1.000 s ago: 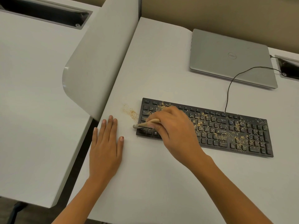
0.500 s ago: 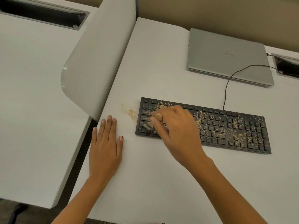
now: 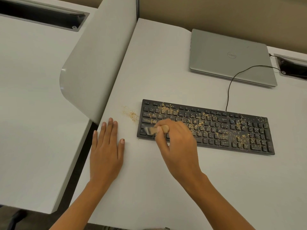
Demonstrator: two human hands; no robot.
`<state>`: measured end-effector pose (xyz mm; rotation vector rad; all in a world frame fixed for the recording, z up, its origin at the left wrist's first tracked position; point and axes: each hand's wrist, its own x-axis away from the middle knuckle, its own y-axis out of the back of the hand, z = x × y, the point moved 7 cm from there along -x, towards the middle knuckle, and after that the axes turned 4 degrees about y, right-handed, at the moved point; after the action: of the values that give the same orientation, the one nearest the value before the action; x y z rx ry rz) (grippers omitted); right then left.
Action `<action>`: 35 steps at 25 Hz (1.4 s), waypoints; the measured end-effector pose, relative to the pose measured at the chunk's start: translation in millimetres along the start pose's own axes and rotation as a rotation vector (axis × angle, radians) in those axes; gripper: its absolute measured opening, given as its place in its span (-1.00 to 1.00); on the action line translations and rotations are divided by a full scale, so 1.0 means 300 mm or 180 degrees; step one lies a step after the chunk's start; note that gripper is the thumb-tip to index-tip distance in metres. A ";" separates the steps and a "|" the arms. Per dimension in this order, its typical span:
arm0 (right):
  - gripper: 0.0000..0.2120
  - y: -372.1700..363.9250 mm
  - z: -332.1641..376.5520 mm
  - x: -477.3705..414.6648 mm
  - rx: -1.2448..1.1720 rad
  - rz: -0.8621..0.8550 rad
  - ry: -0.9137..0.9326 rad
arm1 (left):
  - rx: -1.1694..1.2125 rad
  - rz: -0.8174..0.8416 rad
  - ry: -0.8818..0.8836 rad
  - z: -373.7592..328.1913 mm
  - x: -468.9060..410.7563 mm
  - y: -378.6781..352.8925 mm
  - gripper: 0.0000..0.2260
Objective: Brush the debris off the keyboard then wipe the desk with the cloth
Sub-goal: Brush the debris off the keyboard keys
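The right hand curls its fingers round a small wooden-handled brush, its blurred bristles at the 9 o'clock end of the black crumb-strewn keyboard. The left hand lies flat, fingers straight, on the pale grey worktop, with a patch of tan crumbs at its 1 o'clock.

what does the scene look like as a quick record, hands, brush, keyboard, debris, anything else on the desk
left hand: flat on the desk, left of the keyboard
right hand: grips the brush, bristles at the keyboard's left end
debris: scattered over most keys, small patch on the desk left of the keyboard
laptop: closed, behind the keyboard
cable: runs back from the keyboard, over the laptop's corner
cloth: not in view
stage: brushing, wiping not begun
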<state>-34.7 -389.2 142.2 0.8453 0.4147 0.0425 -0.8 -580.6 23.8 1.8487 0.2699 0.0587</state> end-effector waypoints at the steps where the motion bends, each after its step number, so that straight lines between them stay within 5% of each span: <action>1: -0.77 -0.003 0.002 0.006 -0.0046 0.0027 -0.0012 | 0.0000 -0.0003 -0.0005 -0.002 0.000 0.000 -0.46; 17: -0.70 0.019 -0.021 0.015 0.0084 0.0021 -0.0129 | 0.0010 0.0003 -0.0018 -0.001 0.002 -0.004 -0.46; 24: -0.77 -0.034 0.024 -0.024 -0.0105 0.0391 0.0640 | -0.0036 -0.0002 -0.0015 0.003 0.000 -0.005 -0.46; 35: -0.73 0.028 -0.049 -0.021 0.0003 0.0151 -0.0147 | 0.0002 -0.0023 -0.0023 -0.001 0.002 -0.001 -0.46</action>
<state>-45.0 -374.3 141.8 0.8556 0.3514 0.0665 -0.4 -580.0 23.6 1.8480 0.2715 0.0468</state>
